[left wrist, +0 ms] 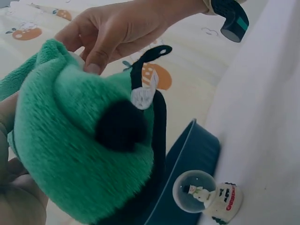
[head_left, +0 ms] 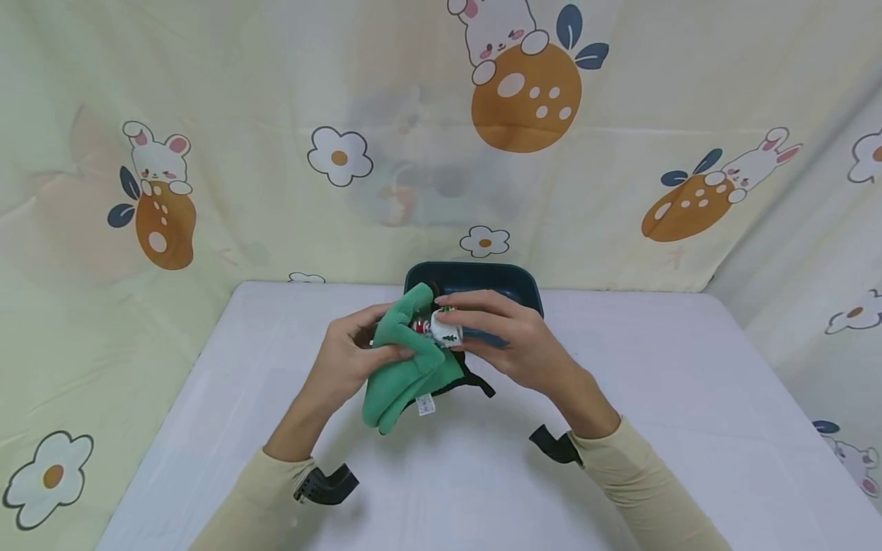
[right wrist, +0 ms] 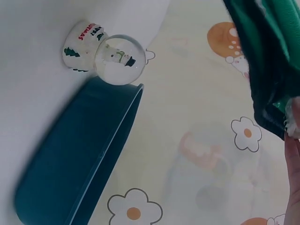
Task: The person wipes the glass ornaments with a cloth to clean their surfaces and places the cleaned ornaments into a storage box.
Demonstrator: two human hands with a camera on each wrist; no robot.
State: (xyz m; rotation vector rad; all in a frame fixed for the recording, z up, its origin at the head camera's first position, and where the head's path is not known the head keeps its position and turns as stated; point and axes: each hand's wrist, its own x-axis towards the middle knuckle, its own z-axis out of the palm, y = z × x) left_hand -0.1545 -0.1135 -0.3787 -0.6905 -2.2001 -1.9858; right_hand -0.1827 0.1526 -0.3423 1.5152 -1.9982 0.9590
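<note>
My left hand (head_left: 358, 350) grips a green plush cloth (head_left: 409, 375) with black trim, a black loop (left wrist: 152, 53) and a white tag (head_left: 426, 404); a round black patch (left wrist: 121, 125) shows on its side. At the cloth's right edge, my right hand (head_left: 510, 333) has fingers and thumb around a small white ornament (head_left: 446, 330) with green tree print and red beside it. Cloth and fingers cover part of that ornament. In both wrist views, a snow globe (left wrist: 206, 196) with a snowman inside and a white lettered base stands upright on the table.
A dark blue bin (head_left: 475, 268) stands at the table's back edge, behind my hands. The snow globe is close beside it in the right wrist view. The white table (head_left: 620, 367) ends at a hanging cream sheet (head_left: 262, 92) printed with rabbits and flowers.
</note>
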